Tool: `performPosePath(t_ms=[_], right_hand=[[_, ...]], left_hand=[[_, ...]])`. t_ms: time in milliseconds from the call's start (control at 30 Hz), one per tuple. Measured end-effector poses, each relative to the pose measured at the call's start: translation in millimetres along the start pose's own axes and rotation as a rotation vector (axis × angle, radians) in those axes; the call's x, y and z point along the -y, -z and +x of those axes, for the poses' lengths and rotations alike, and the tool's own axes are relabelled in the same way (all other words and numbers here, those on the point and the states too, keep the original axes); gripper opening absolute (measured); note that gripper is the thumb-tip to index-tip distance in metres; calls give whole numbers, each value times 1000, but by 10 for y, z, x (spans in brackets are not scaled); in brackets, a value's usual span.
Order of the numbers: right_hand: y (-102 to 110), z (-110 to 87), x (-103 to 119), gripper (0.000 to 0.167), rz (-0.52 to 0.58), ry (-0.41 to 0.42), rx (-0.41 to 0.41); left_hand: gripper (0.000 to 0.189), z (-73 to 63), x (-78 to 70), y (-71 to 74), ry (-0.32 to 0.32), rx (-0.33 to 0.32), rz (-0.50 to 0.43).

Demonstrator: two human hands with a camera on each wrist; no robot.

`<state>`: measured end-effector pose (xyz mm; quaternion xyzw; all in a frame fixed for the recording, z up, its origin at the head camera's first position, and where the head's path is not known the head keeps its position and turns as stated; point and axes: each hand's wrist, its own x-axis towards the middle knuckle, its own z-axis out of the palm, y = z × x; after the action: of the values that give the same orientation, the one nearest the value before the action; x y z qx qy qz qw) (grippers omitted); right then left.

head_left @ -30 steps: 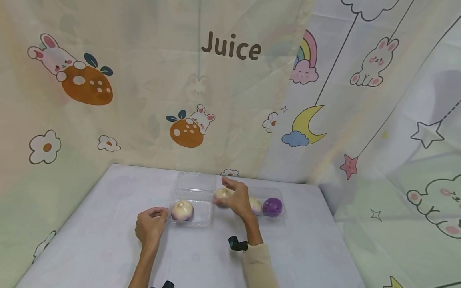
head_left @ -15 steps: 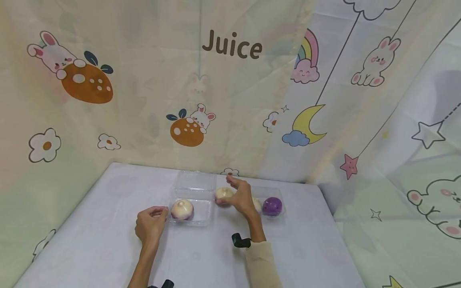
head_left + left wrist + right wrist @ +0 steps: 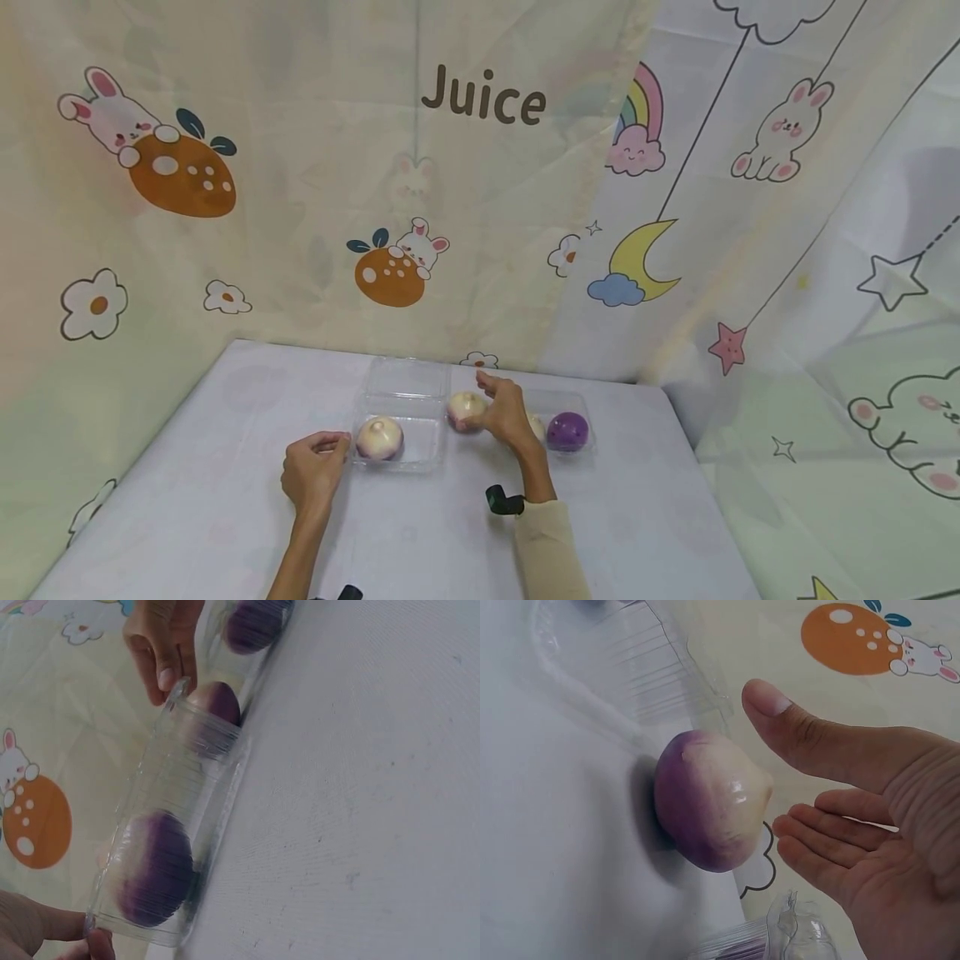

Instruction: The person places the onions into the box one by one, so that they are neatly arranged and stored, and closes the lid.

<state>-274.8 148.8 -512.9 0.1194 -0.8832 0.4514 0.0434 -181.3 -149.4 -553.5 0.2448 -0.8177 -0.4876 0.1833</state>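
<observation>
My left hand (image 3: 313, 471) pinches the left rim of a clear plastic clamshell box (image 3: 422, 442); in the left wrist view its thumb and finger meet at the box corner. Inside that box sits a purple-and-white turnip (image 3: 379, 438), pale top up. A second turnip (image 3: 709, 799) stands on the table just right of the box, its pointed pale tip upward. Beside it my right hand (image 3: 506, 412) is spread, thumb and fingers apart; in the right wrist view, a gap separates the hand (image 3: 855, 802) from the turnip.
Another clear box (image 3: 588, 408) stands on the right. It holds a purple turnip (image 3: 567, 432) and a paler one (image 3: 536, 427), partly hidden by my right wrist. The first box's raised lid (image 3: 408, 377) leans back towards the printed curtain (image 3: 300, 250) behind the table.
My right hand has drawn a little to the right, uncovering more of the middle turnip, which stays in place. The left hand keeps its hold on the box rim.
</observation>
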Motion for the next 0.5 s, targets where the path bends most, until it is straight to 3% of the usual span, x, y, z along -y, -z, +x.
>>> performPosePath(t_ms=[367, 500], right_hand=[[-54, 52, -13, 103, -121, -2, 56], [-74, 109, -119, 104, -130, 20, 70]], left_hand=[[17, -1, 6, -15, -3, -7, 0], [18, 4, 7, -22, -11, -7, 2]])
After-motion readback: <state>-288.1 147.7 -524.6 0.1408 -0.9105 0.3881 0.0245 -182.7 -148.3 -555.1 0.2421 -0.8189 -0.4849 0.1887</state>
